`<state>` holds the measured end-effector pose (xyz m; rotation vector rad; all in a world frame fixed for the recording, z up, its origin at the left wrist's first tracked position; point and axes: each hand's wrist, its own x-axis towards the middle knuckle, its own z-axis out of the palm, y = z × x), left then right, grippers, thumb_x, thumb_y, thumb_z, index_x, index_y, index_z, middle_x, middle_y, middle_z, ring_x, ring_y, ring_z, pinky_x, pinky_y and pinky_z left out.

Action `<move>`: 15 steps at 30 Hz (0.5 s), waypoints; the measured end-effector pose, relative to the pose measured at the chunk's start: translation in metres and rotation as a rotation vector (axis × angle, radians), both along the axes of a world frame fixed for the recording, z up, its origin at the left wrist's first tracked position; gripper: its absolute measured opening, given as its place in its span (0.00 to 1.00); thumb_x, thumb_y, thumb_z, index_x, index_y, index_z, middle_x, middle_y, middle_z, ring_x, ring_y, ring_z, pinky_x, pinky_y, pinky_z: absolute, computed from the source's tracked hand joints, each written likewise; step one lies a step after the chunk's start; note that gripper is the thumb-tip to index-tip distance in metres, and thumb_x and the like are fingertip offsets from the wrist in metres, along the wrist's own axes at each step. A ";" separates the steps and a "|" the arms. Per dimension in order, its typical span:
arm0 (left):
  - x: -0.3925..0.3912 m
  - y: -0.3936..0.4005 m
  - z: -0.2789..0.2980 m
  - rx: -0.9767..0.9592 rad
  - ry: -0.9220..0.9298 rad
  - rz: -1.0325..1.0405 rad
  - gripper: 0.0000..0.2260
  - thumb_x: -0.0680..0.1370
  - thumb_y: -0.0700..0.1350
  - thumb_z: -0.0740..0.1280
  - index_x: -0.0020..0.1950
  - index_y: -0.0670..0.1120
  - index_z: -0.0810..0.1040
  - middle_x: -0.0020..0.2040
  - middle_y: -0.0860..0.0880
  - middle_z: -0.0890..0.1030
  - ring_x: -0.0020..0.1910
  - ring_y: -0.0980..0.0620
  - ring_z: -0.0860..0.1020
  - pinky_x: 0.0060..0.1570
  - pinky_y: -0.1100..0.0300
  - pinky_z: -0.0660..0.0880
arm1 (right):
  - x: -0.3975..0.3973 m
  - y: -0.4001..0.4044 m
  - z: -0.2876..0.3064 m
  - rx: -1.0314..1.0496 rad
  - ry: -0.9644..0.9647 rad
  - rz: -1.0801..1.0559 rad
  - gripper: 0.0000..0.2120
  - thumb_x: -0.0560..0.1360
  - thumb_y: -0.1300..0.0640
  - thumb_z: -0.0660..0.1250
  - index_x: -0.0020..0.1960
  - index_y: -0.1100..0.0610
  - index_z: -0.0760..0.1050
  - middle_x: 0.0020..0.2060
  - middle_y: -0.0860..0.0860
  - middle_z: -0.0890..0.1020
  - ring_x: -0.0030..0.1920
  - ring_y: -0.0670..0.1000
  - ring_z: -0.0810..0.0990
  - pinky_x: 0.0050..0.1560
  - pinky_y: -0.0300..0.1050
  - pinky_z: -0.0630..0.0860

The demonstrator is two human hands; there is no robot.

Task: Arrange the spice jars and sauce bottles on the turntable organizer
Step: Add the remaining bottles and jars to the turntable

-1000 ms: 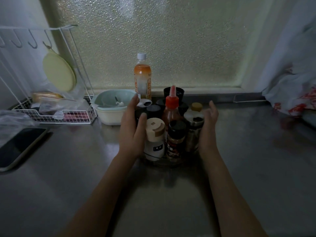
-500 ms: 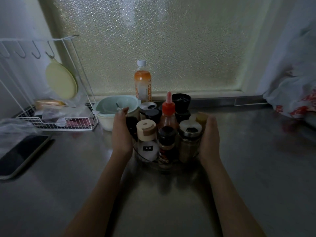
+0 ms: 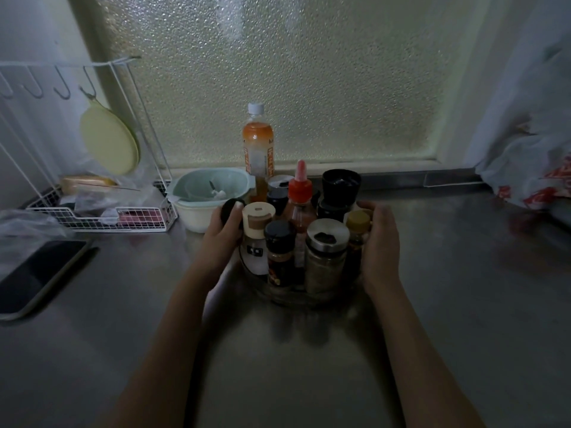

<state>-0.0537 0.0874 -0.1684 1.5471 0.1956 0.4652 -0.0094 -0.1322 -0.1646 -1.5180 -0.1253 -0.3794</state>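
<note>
The round turntable organizer (image 3: 279, 299) sits mid-counter, crowded with jars. At its front stand a white jar with a beige cap (image 3: 257, 239), a black-capped spice jar (image 3: 279, 251) and a steel-lidded glass jar (image 3: 326, 254). A red-capped sauce bottle (image 3: 299, 205) and a black grinder (image 3: 340, 186) rise behind them. My left hand (image 3: 221, 239) grips a black-capped jar (image 3: 230, 208) at the left edge, thumb on its cap. My right hand (image 3: 381, 245) curls round the right side of the cluster, against a yellow-capped jar (image 3: 357, 222).
Just behind the turntable are an orange drink bottle (image 3: 258, 149) and a pale green bowl (image 3: 210, 189). A white wire rack (image 3: 102, 217) with a yellow lid stands at the left, and a dark tray (image 3: 37, 279) lies nearer. At the right is a plastic bag (image 3: 531, 177).
Both hands, open beside the jars a second ago, have closed in on the two sides of the cluster. The front jars have shifted slightly left.
</note>
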 end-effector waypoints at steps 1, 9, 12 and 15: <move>0.000 0.000 0.000 0.016 -0.004 0.007 0.12 0.80 0.55 0.59 0.59 0.51 0.73 0.59 0.46 0.79 0.59 0.50 0.78 0.60 0.49 0.75 | 0.000 -0.001 -0.001 -0.016 -0.013 -0.002 0.17 0.81 0.46 0.48 0.52 0.50 0.74 0.45 0.47 0.79 0.43 0.38 0.77 0.45 0.36 0.73; -0.002 -0.011 0.014 0.403 -0.203 0.354 0.11 0.79 0.53 0.59 0.50 0.46 0.74 0.39 0.57 0.76 0.38 0.64 0.75 0.37 0.76 0.68 | 0.000 -0.001 -0.001 -0.052 -0.056 -0.006 0.13 0.83 0.53 0.49 0.51 0.49 0.72 0.43 0.41 0.76 0.40 0.33 0.75 0.42 0.29 0.71; -0.002 -0.013 0.015 0.465 -0.071 0.263 0.04 0.81 0.47 0.59 0.53 0.49 0.71 0.41 0.57 0.75 0.39 0.62 0.72 0.36 0.74 0.66 | -0.003 0.000 0.000 -0.085 -0.115 -0.017 0.11 0.82 0.52 0.51 0.52 0.49 0.72 0.43 0.39 0.75 0.41 0.31 0.74 0.41 0.26 0.70; -0.004 -0.015 0.009 0.488 -0.055 0.067 0.09 0.81 0.41 0.60 0.53 0.57 0.67 0.46 0.60 0.74 0.43 0.68 0.73 0.41 0.70 0.67 | -0.006 0.001 -0.001 -0.115 -0.171 0.021 0.11 0.79 0.46 0.51 0.50 0.46 0.71 0.44 0.39 0.77 0.44 0.35 0.75 0.45 0.30 0.71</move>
